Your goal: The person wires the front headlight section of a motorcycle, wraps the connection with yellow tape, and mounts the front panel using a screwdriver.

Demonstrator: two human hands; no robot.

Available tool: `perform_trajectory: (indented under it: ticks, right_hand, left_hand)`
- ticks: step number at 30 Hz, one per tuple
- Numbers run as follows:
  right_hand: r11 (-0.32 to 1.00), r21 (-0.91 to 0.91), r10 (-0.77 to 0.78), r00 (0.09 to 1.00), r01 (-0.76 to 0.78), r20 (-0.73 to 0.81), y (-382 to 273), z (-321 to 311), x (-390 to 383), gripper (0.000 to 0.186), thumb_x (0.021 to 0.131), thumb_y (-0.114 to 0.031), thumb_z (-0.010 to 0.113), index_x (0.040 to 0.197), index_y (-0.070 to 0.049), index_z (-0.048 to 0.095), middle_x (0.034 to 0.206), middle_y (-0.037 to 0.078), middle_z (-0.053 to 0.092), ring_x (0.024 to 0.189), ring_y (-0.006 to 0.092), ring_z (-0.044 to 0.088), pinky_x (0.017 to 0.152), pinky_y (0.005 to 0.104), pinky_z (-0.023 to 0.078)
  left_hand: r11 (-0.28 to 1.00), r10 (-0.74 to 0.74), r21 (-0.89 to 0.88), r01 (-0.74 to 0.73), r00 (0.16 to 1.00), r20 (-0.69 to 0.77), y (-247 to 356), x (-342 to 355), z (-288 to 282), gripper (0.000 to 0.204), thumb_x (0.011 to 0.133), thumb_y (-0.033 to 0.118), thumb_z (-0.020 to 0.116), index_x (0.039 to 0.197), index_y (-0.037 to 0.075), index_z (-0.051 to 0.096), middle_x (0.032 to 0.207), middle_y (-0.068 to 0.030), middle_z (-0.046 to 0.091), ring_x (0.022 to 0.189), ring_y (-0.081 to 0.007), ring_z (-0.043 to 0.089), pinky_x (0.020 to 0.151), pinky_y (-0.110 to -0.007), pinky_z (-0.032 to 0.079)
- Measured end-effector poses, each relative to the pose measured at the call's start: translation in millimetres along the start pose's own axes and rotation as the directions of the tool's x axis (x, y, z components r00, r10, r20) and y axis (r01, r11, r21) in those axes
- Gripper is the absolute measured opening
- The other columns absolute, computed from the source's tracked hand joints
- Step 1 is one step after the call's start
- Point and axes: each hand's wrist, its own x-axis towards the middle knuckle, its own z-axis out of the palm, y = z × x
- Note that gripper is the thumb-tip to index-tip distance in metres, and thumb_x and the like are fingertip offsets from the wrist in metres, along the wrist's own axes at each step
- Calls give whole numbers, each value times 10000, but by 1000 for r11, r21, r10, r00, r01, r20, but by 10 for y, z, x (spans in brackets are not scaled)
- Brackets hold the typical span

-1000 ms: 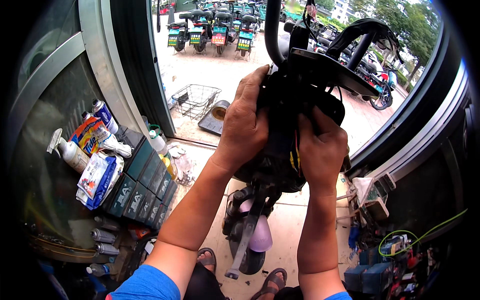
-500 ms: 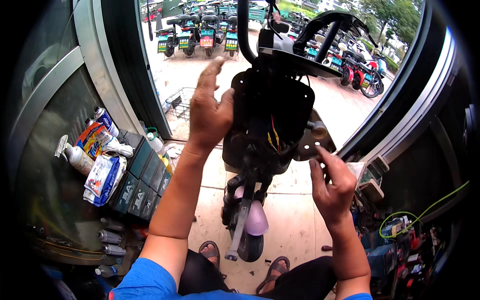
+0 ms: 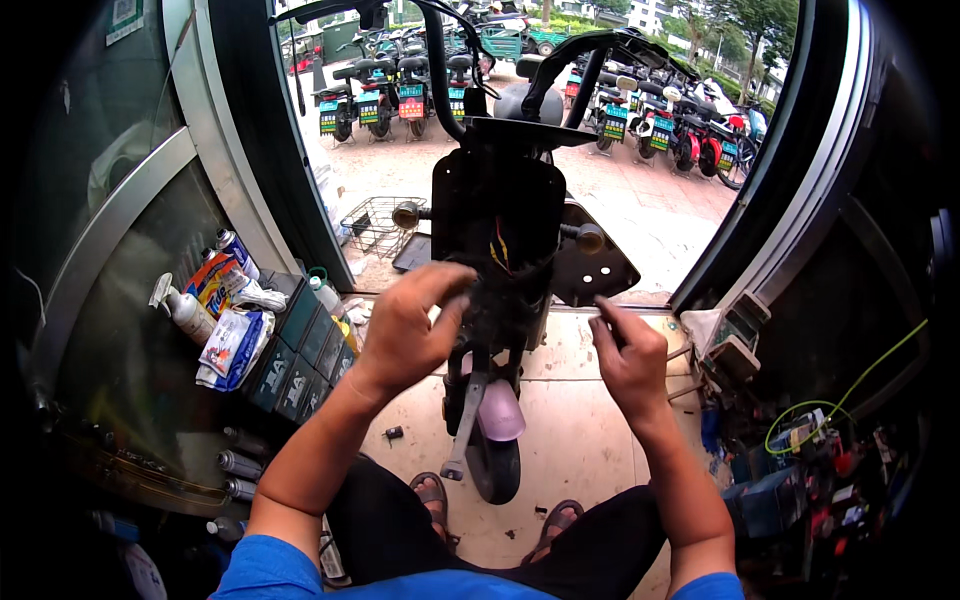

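Observation:
A partly stripped black electric scooter (image 3: 500,200) stands upright in front of me, its handlebar at the top. Red and yellow wires (image 3: 500,250) show in its dark body. Round indicator lamps (image 3: 406,215) stick out on both sides. A flat black plate with holes (image 3: 592,262) sits at the right. Lower down are a pale purple mudguard (image 3: 502,414), a metal bar (image 3: 463,425) and a wheel (image 3: 496,472). My left hand (image 3: 415,325) is open beside the body's lower left, thumb and forefinger apart. My right hand (image 3: 634,358) is open just below the plate, other fingers curled.
Dark boxes (image 3: 300,350) with a spray bottle (image 3: 187,310) and bags line the left wall. Tools and a green cable (image 3: 800,440) crowd the right. A wire basket (image 3: 375,228) lies at the doorway. Parked scooters (image 3: 410,85) stand outside. A small black part (image 3: 394,433) is on the floor.
My left hand has come down from beside the scooter's upper body to its lower left. My right hand has shifted slightly left. The view has shifted, and the left lamp now shows.

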Motion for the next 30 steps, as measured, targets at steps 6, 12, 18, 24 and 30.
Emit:
perform_trajectory:
  ticks: [6,12,18,24,30]
  right_hand:
    - [986,-121,-142,954,113,-265,-222,777,1190,331,956,-128,723,1256,11,733,995,245,774,893,414,763,807,451,608]
    - [916,-353,-285,928,190,-240,-325,1304,1352,280,937,-86,662,1198,-42,755,872,156,713,771,347,741,679,436,600]
    - [922,-359,-268,911,148,-313,-243,1546,1343,279,940,-151,714,1207,-118,788,894,131,750,822,345,747,745,414,599]
    - [891,-450,-195,939,50,-283,-249,1479,1209,167,896,-111,703,1036,-98,793,857,115,735,778,335,743,687,417,598]
    - [782,-547,-335,942,300,38,-386,1388,1231,77,834,-66,652,832,-88,726,882,143,712,852,350,741,760,433,599]
  left_hand:
    - [993,33,95,-70,938,346,440,-776,216,316,857,47,783,1169,44,735,1155,-148,746,1076,-355,724,917,-430,599]
    - [990,-22,132,-54,855,517,331,-1394,460,279,878,109,767,1151,55,739,1103,-119,745,1007,-346,719,865,-436,592]
    - [993,5,89,-79,775,632,23,-1658,621,228,890,131,700,1096,36,724,961,-118,703,941,-355,696,785,-477,578]
    - [990,-1,100,-101,700,714,0,-1634,612,288,899,122,704,1170,27,719,984,-141,715,971,-354,711,826,-467,582]
    - [986,93,36,-162,720,688,17,-1569,684,260,895,134,695,1131,25,703,938,-151,705,920,-374,703,795,-474,577]
